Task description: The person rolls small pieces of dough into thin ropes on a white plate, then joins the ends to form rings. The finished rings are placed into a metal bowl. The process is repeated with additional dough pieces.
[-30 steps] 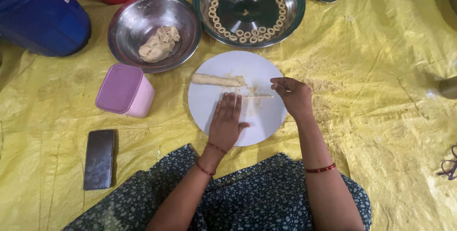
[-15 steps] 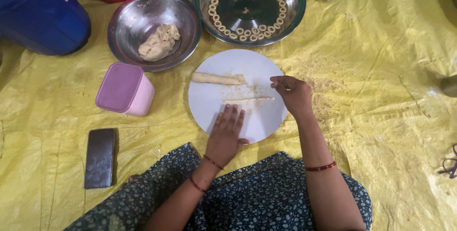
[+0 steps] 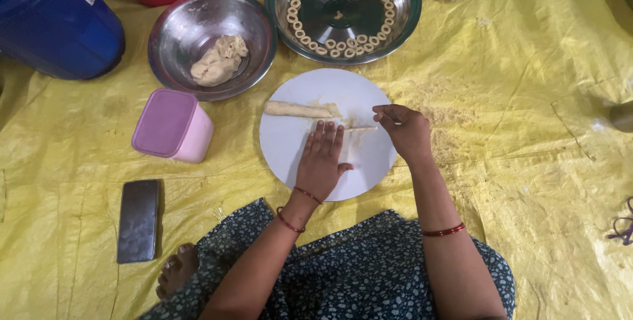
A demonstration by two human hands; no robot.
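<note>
Thin dough strand (image 3: 359, 128) lies on the white round board (image 3: 290, 148) — left hand (image 3: 321, 162) flat, fingers open; right hand (image 3: 403, 129) pinches its end.

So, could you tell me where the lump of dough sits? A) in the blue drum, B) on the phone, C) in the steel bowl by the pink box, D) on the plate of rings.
C: the dough lump lies inside the steel bowl, just above the pink box; the left hand only rolls a thin strip on the white board.
</note>
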